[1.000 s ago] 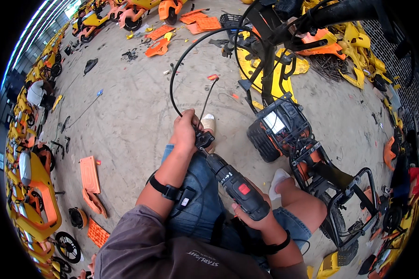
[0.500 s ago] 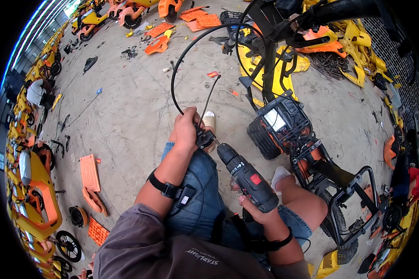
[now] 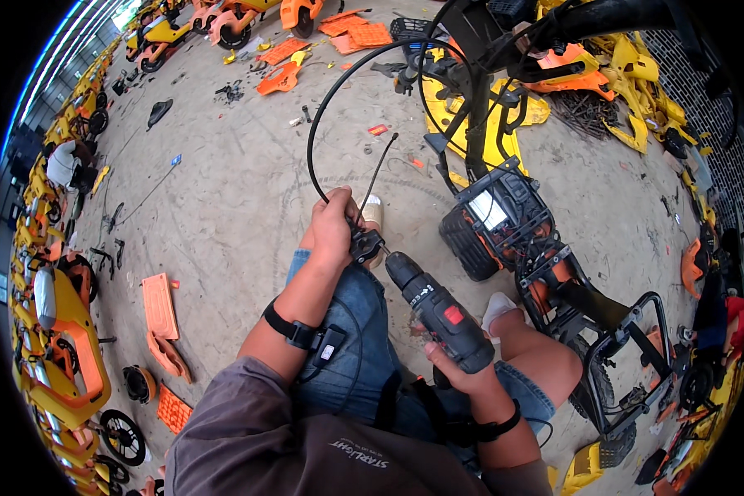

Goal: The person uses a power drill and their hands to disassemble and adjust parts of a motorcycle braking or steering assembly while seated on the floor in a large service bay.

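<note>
My left hand (image 3: 332, 225) is closed around a small black bracket-like part (image 3: 366, 245) with cables running from it. A long black cable (image 3: 309, 149) loops up from there toward the scooter frame, and a shorter black cable (image 3: 380, 169) sticks up with a free end. In my right hand (image 3: 461, 372) is a black cordless drill (image 3: 440, 312) with a red patch on its body. The drill's bit points up and left and meets the black part, or nearly so; the exact contact is too small to tell.
Close on my right stands a stripped scooter frame (image 3: 546, 273) with a black rear rack (image 3: 628, 364). Yellow panels (image 3: 496, 132) lie beyond it. Orange panels (image 3: 160, 307) rest on the floor at left, beside rows of yellow scooters (image 3: 70, 347). Another person (image 3: 64, 165) is at far left.
Both hands keep their grip on the part and the drill. The shorter cable's free end has shifted slightly to the right; little else differs.
</note>
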Available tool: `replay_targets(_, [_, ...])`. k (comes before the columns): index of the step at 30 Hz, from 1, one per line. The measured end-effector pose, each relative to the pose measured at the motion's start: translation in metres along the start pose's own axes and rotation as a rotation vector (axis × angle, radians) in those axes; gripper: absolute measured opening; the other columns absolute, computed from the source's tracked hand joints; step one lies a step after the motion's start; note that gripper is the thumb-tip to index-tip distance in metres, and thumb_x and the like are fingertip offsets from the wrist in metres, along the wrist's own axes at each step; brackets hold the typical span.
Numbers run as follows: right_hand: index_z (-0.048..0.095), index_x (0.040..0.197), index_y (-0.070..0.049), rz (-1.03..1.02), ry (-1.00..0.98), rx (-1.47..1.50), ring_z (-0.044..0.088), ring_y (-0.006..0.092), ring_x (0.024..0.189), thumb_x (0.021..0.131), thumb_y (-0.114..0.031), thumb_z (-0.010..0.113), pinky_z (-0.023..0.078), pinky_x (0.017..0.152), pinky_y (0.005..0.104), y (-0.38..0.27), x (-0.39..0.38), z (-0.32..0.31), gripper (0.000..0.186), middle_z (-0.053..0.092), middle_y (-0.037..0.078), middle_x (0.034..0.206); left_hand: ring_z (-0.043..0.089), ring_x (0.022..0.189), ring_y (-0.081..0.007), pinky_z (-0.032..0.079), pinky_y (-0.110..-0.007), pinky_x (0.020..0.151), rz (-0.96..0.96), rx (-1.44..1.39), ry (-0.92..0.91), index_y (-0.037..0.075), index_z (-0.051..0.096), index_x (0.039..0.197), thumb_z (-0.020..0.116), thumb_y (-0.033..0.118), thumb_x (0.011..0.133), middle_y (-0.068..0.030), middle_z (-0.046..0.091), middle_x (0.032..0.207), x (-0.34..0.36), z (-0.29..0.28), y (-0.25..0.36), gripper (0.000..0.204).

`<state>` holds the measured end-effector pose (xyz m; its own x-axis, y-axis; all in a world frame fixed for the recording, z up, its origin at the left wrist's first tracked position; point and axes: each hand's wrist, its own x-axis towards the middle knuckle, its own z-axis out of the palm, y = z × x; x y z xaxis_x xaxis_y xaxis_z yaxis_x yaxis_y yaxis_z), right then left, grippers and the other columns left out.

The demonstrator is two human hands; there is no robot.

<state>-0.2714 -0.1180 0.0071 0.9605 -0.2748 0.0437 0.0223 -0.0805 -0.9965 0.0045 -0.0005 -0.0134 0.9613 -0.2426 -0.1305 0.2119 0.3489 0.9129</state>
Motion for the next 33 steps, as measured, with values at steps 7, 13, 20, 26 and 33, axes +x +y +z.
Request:
replay_targets(7, [0.053, 0.13, -0.001, 0.24, 0.026, 0.528, 0.062, 0.0134, 0.071, 0.089, -0.002, 0.063, 0.052, 0.065, 0.0279, -0.006, 0.002, 0.006, 0.043, 0.067, 0.013, 0.108, 0.05, 0.047, -0.0152, 0.042, -0.03, 0.047, 0.021, -0.017, 0.005, 0.009, 0.044, 0.064, 0.053, 0.022, 0.096, -0.0036, 0.045, 0.054, 0.0, -0.001, -0.003, 0.035])
replay_targets(13, [0.051, 0.132, 0.0, 0.367, 0.053, 0.793, 0.063, 0.0174, 0.071, 0.089, -0.004, 0.063, 0.053, 0.065, 0.0302, -0.017, 0.005, 0.005, 0.045, 0.066, 0.017, 0.108, 0.048, 0.047, -0.0149, 0.042, -0.029, 0.047, 0.045, 0.003, 0.023, 0.009, 0.043, 0.064, 0.053, 0.021, 0.096, -0.0039, 0.045, 0.055, -0.003, 0.002, -0.001, 0.035])
replay_targets(20, [0.047, 0.134, -0.002, 0.39, 0.033, 0.783, 0.065, 0.0203, 0.071, 0.088, -0.009, 0.065, 0.055, 0.064, 0.0304, -0.02, 0.006, 0.004, 0.05, 0.065, 0.018, 0.108, 0.047, 0.048, -0.0144, 0.039, -0.029, 0.047, 0.075, 0.04, 0.02, 0.008, 0.044, 0.064, 0.053, 0.02, 0.096, -0.0042, 0.045, 0.056, 0.0, -0.002, -0.009, 0.035])
replay_targets(26, [0.052, 0.13, -0.001, 0.319, 0.009, 0.633, 0.068, 0.0216, 0.077, 0.089, -0.008, 0.064, 0.056, 0.068, 0.0324, -0.016, 0.003, 0.001, 0.044, 0.067, 0.019, 0.11, 0.046, 0.048, -0.0143, 0.038, -0.029, 0.047, 0.091, 0.088, 0.017, 0.008, 0.043, 0.062, 0.052, 0.02, 0.097, -0.0044, 0.045, 0.056, -0.004, 0.003, -0.008, 0.037])
replay_targets(33, [0.049, 0.132, -0.001, 0.316, 0.004, 0.618, 0.062, 0.0155, 0.069, 0.091, -0.002, 0.061, 0.052, 0.062, 0.0288, -0.015, 0.001, 0.004, 0.043, 0.066, 0.013, 0.103, 0.05, 0.044, -0.0152, 0.049, -0.032, 0.044, 0.02, 0.04, 0.048, 0.006, 0.049, 0.066, 0.053, 0.024, 0.098, -0.0043, 0.047, 0.054, -0.012, 0.01, 0.002, 0.037])
